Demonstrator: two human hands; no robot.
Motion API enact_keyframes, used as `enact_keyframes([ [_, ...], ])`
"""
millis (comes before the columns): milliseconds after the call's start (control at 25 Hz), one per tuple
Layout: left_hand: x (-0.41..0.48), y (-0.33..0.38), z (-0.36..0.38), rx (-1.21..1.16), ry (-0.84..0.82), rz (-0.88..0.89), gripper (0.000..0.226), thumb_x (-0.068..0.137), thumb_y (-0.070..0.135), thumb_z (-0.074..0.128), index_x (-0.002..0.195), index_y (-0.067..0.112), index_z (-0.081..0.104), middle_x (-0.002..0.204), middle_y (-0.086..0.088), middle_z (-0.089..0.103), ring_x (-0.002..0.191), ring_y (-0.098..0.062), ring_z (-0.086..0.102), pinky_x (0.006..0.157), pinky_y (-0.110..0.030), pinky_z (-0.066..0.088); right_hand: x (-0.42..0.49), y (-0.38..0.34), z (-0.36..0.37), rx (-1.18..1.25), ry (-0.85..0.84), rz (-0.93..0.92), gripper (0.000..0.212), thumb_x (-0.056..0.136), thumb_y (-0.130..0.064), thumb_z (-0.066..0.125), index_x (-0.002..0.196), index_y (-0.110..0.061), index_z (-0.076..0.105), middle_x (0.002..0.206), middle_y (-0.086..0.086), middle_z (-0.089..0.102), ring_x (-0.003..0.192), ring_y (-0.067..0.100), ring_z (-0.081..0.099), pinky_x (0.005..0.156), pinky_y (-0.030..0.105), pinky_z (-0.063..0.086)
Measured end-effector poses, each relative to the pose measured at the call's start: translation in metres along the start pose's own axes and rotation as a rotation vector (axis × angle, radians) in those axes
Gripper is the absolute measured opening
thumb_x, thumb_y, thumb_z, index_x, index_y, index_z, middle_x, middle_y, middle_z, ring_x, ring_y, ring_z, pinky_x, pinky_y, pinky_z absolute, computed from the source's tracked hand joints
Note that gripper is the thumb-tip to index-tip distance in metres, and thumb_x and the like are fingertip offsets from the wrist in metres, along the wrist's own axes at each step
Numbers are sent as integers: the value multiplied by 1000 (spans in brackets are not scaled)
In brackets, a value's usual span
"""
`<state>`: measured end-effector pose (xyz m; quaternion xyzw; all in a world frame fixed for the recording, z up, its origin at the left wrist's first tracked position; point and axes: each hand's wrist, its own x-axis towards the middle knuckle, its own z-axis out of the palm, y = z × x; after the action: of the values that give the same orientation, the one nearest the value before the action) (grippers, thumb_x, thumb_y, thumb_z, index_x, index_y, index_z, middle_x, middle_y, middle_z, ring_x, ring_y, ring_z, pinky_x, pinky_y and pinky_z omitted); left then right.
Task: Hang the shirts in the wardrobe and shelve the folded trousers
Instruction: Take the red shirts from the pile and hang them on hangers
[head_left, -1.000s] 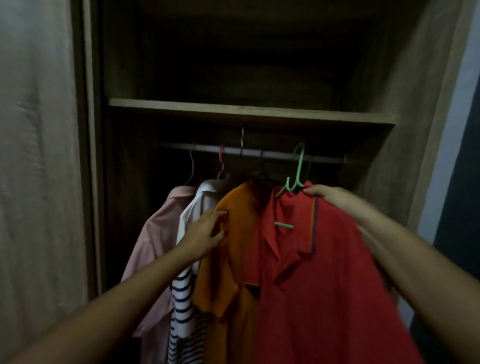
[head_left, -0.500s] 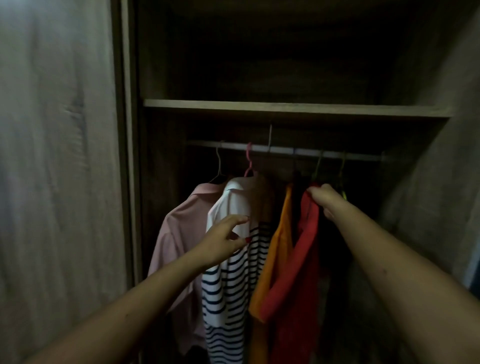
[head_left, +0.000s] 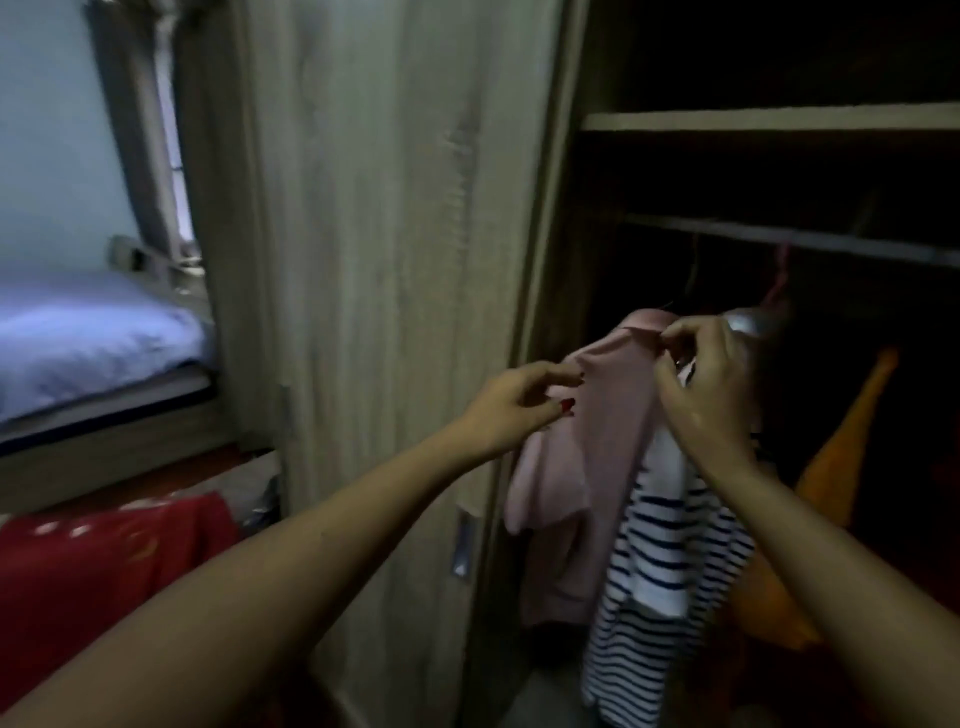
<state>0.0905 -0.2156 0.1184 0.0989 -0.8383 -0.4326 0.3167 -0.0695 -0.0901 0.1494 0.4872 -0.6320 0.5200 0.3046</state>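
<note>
"Looking at that moment, which step was in hand?" my colleague asked.

"Hanging, I judged. The right hand (head_left: 711, 384) pinched the collar of the pink shirt (head_left: 597, 426), fingers curled close on the cloth. The left hand (head_left: 519, 405) lay at the shirt's shoulder with fingers loosely bent. Whether it held any fabric I could not tell. The shirt hung below the rail (head_left: 779, 240), which ran above the pinch."

"And the others?"

"The striped shirt (head_left: 665, 545) hung touching the pink one, under the right wrist. The orange shirt (head_left: 841, 457) was beyond that hand, farther right. No folded trousers showed, so I took the shelving as not yet done. The next move called for easing off the collar so the shirt sat square, then fetching trousers for the shelf (head_left: 753, 122) above the rail."

"The room?"

"Dim. The wardrobe door (head_left: 389, 312) stood just left of the left hand. Well beyond it was a bed (head_left: 93, 338) with a pale blue sheet, and a red cloth (head_left: 104, 545) lay below the left forearm."
</note>
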Motion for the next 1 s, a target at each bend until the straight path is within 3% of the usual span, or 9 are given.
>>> enact_keyframes([
  [80,-31,-25,-48,-7,77,-95,33,92,1,52,125,4,55,113,-9,64,74,9,61,65,-13,48,-21,-36,55,135,-119,18,18,79,3,56,95,-4,57,92,6,57,82,8,48,76,5,34],
  [160,-70,-54,-97,-27,201,-223,31,94,1,49,124,5,55,109,-4,63,70,11,60,64,-14,47,-46,-70,114,255,-253,47,17,81,1,56,95,-8,57,91,9,60,77,16,53,72,15,39],
  [320,-170,-129,-200,128,503,-414,25,90,-1,56,114,-1,61,109,-15,68,73,15,61,65,-3,44,-112,-153,240,411,-638,3,22,83,0,57,93,-20,58,90,8,63,76,19,59,69,22,44],
  [440,-255,-184,-277,367,699,-605,21,86,2,61,106,4,68,110,-11,70,94,-6,65,74,-5,42,-161,-208,325,483,-852,-28,18,83,-1,57,87,-18,60,86,7,62,75,15,57,65,16,43],
  [560,-327,-239,-340,501,844,-838,22,87,12,61,107,5,68,113,-11,69,103,-23,64,85,-22,44,-203,-245,399,455,-1001,22,12,83,-5,60,89,-14,63,92,8,61,71,12,55,66,16,42],
  [640,-357,-271,-365,560,877,-975,29,89,23,62,112,6,67,116,-14,66,105,-27,61,88,-30,44,-224,-259,438,399,-1054,29,19,84,-8,61,102,-9,63,104,6,57,71,3,51,69,8,40],
  [800,-379,-310,-386,493,839,-1074,48,89,24,60,134,10,49,134,-16,52,113,-31,57,97,-37,47,-252,-266,487,314,-1219,-24,43,83,-12,64,125,-14,55,117,2,49,98,13,51,87,17,37],
  [880,-376,-318,-394,479,772,-1057,49,92,28,56,138,14,45,137,-12,54,110,-32,60,93,-40,50,-262,-267,502,304,-1222,-54,31,81,-3,64,112,-8,62,112,8,53,94,14,51,81,9,32],
  [1000,-365,-318,-402,571,612,-1031,40,91,23,58,129,10,56,128,-10,62,110,-29,61,86,-31,46,-263,-267,509,396,-1057,-35,22,74,14,56,80,-5,65,91,8,59,81,14,53,75,-1,32],
])
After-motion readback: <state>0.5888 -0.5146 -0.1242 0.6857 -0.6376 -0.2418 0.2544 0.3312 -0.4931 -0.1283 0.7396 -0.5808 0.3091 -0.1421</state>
